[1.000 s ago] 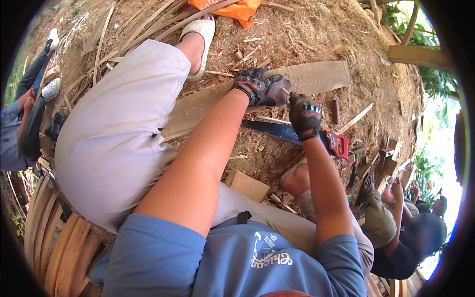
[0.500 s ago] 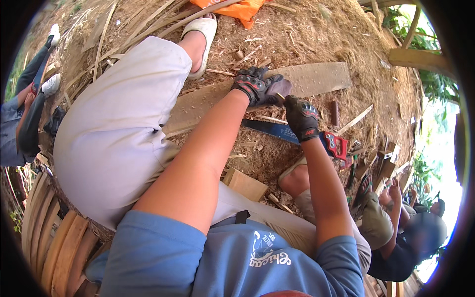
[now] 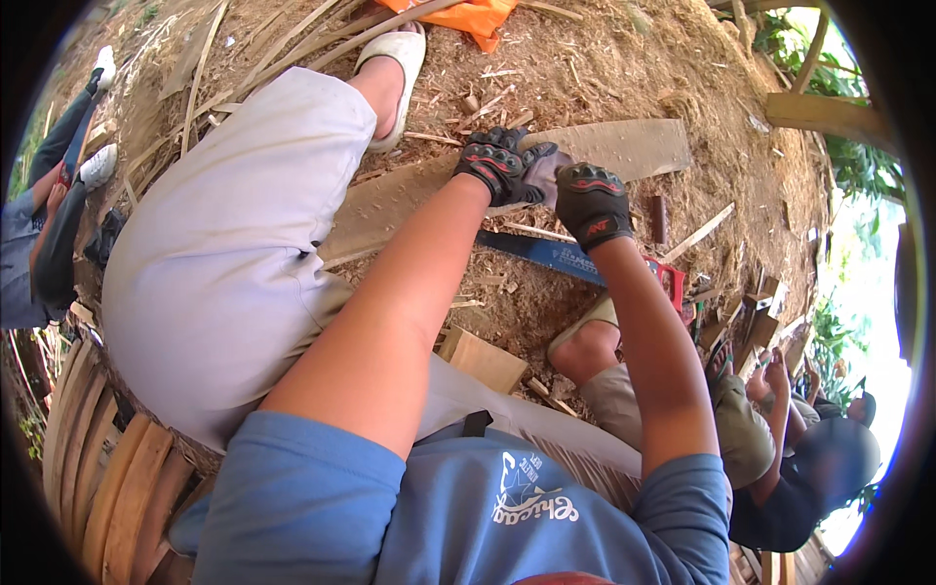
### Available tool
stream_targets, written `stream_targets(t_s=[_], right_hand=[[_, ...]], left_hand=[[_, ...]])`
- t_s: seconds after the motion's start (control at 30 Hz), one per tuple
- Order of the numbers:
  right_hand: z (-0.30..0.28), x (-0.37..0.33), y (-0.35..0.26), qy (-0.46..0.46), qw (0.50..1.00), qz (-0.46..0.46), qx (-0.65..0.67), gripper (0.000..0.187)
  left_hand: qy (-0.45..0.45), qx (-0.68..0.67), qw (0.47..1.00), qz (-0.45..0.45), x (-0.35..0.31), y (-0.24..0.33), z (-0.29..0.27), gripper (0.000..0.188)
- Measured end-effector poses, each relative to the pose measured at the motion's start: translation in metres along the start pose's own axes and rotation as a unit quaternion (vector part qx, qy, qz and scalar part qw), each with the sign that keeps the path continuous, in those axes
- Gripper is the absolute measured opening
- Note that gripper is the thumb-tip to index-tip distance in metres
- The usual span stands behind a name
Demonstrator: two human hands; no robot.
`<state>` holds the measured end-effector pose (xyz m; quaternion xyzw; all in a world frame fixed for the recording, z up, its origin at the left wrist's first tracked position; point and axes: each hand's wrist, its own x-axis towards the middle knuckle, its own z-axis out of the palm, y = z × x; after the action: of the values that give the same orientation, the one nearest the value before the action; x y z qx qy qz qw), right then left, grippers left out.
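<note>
A long, pale board point(image 3: 624, 156) lies across the ground in front of me. My left hand point(image 3: 497, 168), in a black and red glove, rests over it with fingers curled against a dull purple-grey flat piece point(image 3: 548, 174). Just to the right, my right hand point(image 3: 593, 203), gloved alike, is closed beside that piece; whatever its fingers hold is hidden. Under my right wrist lies a handsaw with a blue blade point(image 3: 546, 255) and a red handle point(image 3: 671, 281), its middle partly covered by my forearm.
A wooden block point(image 3: 483, 359) sits between my legs. Wood strips and sawdust cover the ground, with an orange bag point(image 3: 468, 18) at the far edge. A dark reddish bar point(image 3: 659, 219) lies past my right hand. Curved timbers point(image 3: 122, 487) stand at lower left. Other people sit on both sides.
My right hand has shifted slightly up and left, its forearm now covering more of the saw's handle. The thin stick tip at its fingers is no longer visible. My left hand stays nearly in place.
</note>
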<state>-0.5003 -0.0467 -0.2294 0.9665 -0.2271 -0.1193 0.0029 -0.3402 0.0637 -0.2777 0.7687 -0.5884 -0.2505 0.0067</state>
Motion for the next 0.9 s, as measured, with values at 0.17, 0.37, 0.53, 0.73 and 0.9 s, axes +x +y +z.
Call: stream_targets(t_s=[0.17, 0.37, 0.53, 0.73, 0.9], right_hand=[[-0.009, 0.012, 0.014, -0.018, 1.0, 0.014, -0.003, 0.02], [-0.011, 0.009, 0.007, -0.047, 0.999, 0.021, 0.008, 0.021], [-0.011, 0.004, 0.016, -0.019, 0.998, 0.057, 0.032, 0.023], [0.001, -0.007, 0.019, -0.048, 0.993, 0.082, 0.066, 0.023], [-0.013, -0.016, 0.004, -0.063, 0.992, 0.078, 0.083, 0.022]], left_hand=[[-0.008, -0.003, 1.0, -0.004, -0.006, 0.002, -0.012, 0.091], [-0.003, -0.005, 1.0, -0.003, -0.003, 0.0, -0.006, 0.096], [-0.007, -0.002, 1.0, 0.0, 0.003, -0.002, -0.004, 0.099], [-0.036, 0.009, 0.999, -0.023, -0.003, 0.002, -0.012, 0.102], [-0.03, -0.031, 0.999, -0.023, 0.002, -0.002, -0.01, 0.107]])
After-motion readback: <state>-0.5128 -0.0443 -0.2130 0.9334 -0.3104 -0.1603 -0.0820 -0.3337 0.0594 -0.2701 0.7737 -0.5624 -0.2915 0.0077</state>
